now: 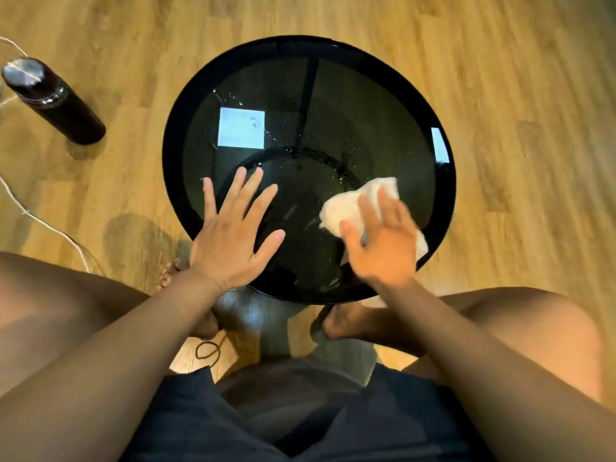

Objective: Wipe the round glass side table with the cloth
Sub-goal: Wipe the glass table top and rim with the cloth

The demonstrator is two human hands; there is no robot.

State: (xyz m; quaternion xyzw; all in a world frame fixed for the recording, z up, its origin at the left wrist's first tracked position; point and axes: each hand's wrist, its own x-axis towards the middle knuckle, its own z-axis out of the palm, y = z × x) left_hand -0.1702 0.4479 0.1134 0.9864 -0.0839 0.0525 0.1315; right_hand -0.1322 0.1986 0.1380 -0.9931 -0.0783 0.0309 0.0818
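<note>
A round table [366, 105] with a dark glass top and black rim stands in front of me, with water droplets across its middle. My left hand [235, 228] lies flat on the near left part of the glass, fingers spread, holding nothing. My right hand [383, 241] presses a crumpled white cloth [346, 205] onto the near right part of the glass. The cloth sticks out beyond my fingers to the left and far side, and a bit shows at the right of my palm.
A dark bottle [53, 101] stands on the wooden floor to the left of the table. A thin white cord [43, 223] runs across the floor at the left. My bare feet and knees are under the table's near edge, with a dark hair tie [208, 350] on the floor.
</note>
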